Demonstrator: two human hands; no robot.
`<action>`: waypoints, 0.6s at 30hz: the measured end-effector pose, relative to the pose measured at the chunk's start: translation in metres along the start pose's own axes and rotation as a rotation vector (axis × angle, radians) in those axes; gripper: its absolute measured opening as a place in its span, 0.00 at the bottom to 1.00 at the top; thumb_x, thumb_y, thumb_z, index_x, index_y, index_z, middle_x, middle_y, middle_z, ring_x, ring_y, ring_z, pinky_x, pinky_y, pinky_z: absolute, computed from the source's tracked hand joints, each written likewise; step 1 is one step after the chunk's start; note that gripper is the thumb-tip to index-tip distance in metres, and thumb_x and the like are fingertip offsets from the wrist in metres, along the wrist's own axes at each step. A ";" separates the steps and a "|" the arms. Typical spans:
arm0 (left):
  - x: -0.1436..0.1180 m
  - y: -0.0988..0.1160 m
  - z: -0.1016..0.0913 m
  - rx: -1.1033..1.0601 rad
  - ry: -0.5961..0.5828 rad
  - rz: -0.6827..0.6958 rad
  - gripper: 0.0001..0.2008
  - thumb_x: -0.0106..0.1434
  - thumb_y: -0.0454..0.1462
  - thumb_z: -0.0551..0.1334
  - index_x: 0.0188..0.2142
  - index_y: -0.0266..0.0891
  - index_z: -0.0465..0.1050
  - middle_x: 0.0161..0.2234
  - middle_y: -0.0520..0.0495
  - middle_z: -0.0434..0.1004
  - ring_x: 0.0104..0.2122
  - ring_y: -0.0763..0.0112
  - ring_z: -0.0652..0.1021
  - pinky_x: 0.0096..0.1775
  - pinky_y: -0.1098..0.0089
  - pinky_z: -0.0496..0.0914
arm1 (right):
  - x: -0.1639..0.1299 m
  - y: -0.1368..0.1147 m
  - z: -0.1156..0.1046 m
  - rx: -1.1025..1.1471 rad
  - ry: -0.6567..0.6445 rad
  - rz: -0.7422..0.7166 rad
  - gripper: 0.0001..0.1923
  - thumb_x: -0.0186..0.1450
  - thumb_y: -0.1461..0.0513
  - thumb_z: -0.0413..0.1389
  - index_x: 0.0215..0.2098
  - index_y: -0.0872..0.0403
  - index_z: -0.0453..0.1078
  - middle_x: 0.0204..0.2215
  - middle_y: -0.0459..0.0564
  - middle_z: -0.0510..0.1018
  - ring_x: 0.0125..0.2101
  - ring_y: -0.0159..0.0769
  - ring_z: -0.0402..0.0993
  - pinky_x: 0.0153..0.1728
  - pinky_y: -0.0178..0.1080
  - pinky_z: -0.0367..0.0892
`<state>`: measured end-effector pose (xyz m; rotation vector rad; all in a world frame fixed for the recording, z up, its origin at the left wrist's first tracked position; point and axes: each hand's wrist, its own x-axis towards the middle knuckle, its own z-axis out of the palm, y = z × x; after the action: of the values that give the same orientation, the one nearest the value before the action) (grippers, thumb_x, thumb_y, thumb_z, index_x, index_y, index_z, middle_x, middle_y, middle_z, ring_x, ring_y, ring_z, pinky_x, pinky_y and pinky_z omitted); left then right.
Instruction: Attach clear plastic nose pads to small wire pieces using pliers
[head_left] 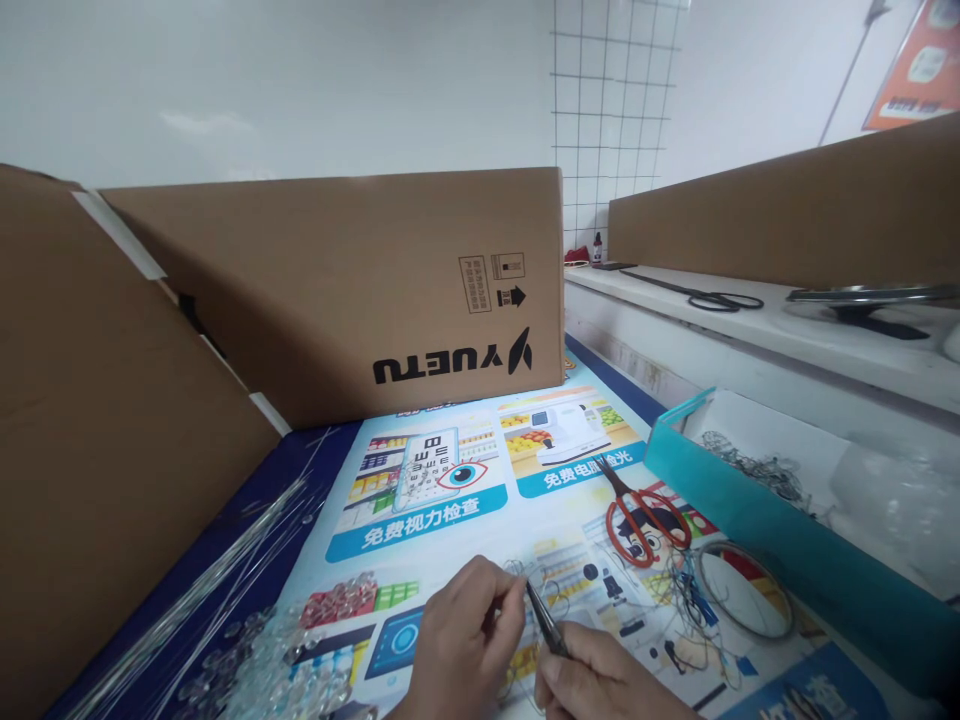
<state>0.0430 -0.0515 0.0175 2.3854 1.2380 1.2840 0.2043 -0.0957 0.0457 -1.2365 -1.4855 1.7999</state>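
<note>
A big brown box (360, 290) stands at the far side of the worktop (300, 560), with another box wall (90, 430) on the left. A bright poster (465, 480) covers the middle. On the right sits a teal tray (750, 510) with small metal bits inside. Red scissors (641, 515) lie on the poster, with a wire ring (742, 590) near them on the right. Clear beads (285, 670) and thin wires (202, 580) lie near left. Close in, the left hand (461, 650) pinches a tiny thin wire (525, 578) — its grip is closed on it. The right hand (600, 685) is clenched around small pliers (546, 620) — their tip touches that wire.
</note>
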 end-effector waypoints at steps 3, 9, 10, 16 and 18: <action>-0.002 0.000 -0.001 0.002 -0.007 0.011 0.10 0.61 0.31 0.53 0.23 0.38 0.63 0.19 0.53 0.63 0.20 0.77 0.65 0.23 0.75 0.59 | 0.000 -0.001 -0.002 -0.050 0.002 -0.015 0.10 0.63 0.60 0.45 0.26 0.56 0.60 0.23 0.45 0.64 0.24 0.27 0.59 0.26 0.30 0.56; -0.002 0.000 -0.004 -0.024 -0.064 0.037 0.09 0.61 0.30 0.52 0.25 0.38 0.65 0.20 0.52 0.64 0.20 0.76 0.66 0.23 0.75 0.59 | -0.003 -0.005 -0.004 -0.043 0.003 0.023 0.06 0.61 0.64 0.46 0.28 0.56 0.63 0.22 0.44 0.63 0.24 0.27 0.59 0.26 0.29 0.56; -0.002 0.000 -0.004 -0.026 -0.077 0.049 0.08 0.61 0.30 0.52 0.26 0.38 0.65 0.21 0.52 0.64 0.20 0.76 0.66 0.24 0.75 0.59 | -0.003 -0.005 -0.004 -0.042 0.014 0.027 0.06 0.60 0.64 0.46 0.27 0.56 0.63 0.21 0.44 0.62 0.24 0.27 0.59 0.26 0.30 0.55; 0.003 -0.003 -0.008 0.025 -0.127 0.152 0.07 0.60 0.29 0.52 0.31 0.38 0.67 0.23 0.49 0.68 0.24 0.73 0.68 0.26 0.73 0.61 | 0.001 -0.003 -0.002 -0.057 0.113 0.091 0.07 0.59 0.64 0.46 0.24 0.56 0.62 0.18 0.42 0.59 0.21 0.27 0.56 0.23 0.30 0.52; 0.003 -0.005 -0.008 0.056 -0.122 0.181 0.07 0.60 0.28 0.53 0.33 0.38 0.67 0.24 0.49 0.69 0.24 0.72 0.69 0.27 0.73 0.62 | 0.004 0.001 -0.002 -0.040 0.098 0.122 0.07 0.59 0.63 0.45 0.25 0.55 0.61 0.16 0.40 0.57 0.19 0.26 0.53 0.21 0.30 0.50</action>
<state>0.0352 -0.0481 0.0219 2.6237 1.0587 1.1425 0.2046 -0.0919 0.0431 -1.4420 -1.4258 1.7661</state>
